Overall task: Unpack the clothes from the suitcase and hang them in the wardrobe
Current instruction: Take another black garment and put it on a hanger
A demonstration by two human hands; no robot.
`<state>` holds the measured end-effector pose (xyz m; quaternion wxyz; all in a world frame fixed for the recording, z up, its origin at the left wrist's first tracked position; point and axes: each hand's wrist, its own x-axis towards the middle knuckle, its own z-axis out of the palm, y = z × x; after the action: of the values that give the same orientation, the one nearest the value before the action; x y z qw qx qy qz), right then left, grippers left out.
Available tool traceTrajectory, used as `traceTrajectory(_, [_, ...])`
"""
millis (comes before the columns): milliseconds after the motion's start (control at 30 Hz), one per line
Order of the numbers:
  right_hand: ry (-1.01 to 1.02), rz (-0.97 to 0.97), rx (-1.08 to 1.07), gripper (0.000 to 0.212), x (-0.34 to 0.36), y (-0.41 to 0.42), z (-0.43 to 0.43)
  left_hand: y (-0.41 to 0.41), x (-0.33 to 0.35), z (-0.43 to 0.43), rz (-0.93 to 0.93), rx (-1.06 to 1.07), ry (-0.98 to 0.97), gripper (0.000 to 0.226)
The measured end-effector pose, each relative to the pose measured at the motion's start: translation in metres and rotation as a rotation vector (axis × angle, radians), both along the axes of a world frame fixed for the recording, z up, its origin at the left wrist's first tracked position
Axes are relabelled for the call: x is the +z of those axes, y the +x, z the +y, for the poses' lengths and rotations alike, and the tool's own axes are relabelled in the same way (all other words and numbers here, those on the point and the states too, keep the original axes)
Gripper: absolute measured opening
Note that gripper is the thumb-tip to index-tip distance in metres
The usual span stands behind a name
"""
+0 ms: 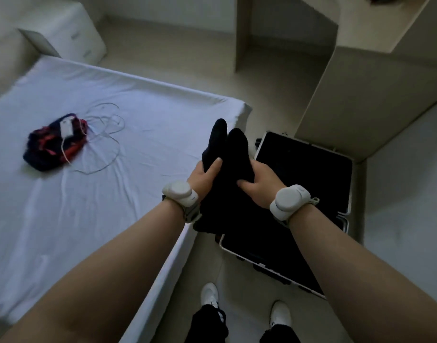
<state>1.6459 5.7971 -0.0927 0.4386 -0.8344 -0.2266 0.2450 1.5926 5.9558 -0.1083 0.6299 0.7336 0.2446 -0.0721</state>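
A black garment is held up in the air over the gap between bed and suitcase. My left hand grips its left side, thumb laid across the cloth. My right hand grips its right side, fingers curled into the fabric. The garment's lower part hangs down between my wrists. Beneath it, on the floor to the right, lies the open black suitcase with a pale metal rim; its inside looks dark and I cannot make out its contents. The open wardrobe stands beyond the suitcase, at the upper right.
A bed with a white sheet fills the left. On it lie a red and navy bundle of cloth and a white charger with a looping cable. A white nightstand stands behind. My white shoes are on the floor.
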Motion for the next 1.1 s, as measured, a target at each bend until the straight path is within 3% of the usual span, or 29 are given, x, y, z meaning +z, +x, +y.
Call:
traceTrajectory(67, [0.031,-0.055,0.056,0.027,0.032,-0.006,0.016,-0.018,0.03,0.014,-0.013,-0.17,0.109,0.078])
traceTrajectory(133, [0.043,-0.118,0.125,0.035,0.06,-0.013,0.032,-0.036,0.058,0.026,-0.025,-0.338,0.46,0.103])
traceTrajectory(200, [0.038,-0.196,0.227,0.036,0.086,-0.021,0.05,-0.054,0.083,0.036,0.03,-0.325,0.81,0.109])
traceTrajectory(233, [0.034,-0.238,0.262,0.034,0.096,-0.024,0.057,-0.063,0.096,0.037,0.043,-0.284,0.862,0.104])
traceTrajectory(367, [0.153,-0.405,0.268,0.025,0.148,-0.051,0.071,-0.105,0.138,0.025,-0.163,0.03,0.519,0.036])
traceTrajectory(433, [0.346,-0.401,0.217,0.026,0.17,-0.064,0.069,-0.127,0.153,0.026,-0.27,0.182,0.458,0.025])
traceTrajectory(500, [0.476,-0.299,0.273,0.037,0.185,-0.079,0.064,-0.151,0.171,0.032,-0.353,0.37,0.434,0.026])
traceTrajectory(567, [0.387,-0.337,0.401,0.05,0.188,-0.089,0.06,-0.171,0.192,0.037,-0.405,0.497,0.451,0.033])
traceTrajectory(633, [0.261,-0.36,0.531,0.055,0.185,-0.106,0.063,-0.202,0.212,0.036,-0.408,0.487,0.542,0.037])
traceTrajectory(733, [0.161,-0.394,0.573,0.04,0.176,-0.114,0.073,-0.235,0.223,0.037,-0.301,0.374,0.681,0.046])
traceTrajectory(833, [0.041,-0.484,0.684,0.013,0.18,-0.135,0.086,-0.288,0.23,0.037,-0.348,0.547,0.629,0.044])
traceTrajectory(867, [0.026,-0.495,0.715,0.015,0.183,-0.145,0.093,-0.306,0.233,0.04,-0.364,0.61,0.604,0.043])
traceTrajectory(1100, [0.298,-0.473,0.97,0.009,0.229,-0.229,0.126,-0.407,0.257,0.043,-0.379,0.792,0.462,0.05])
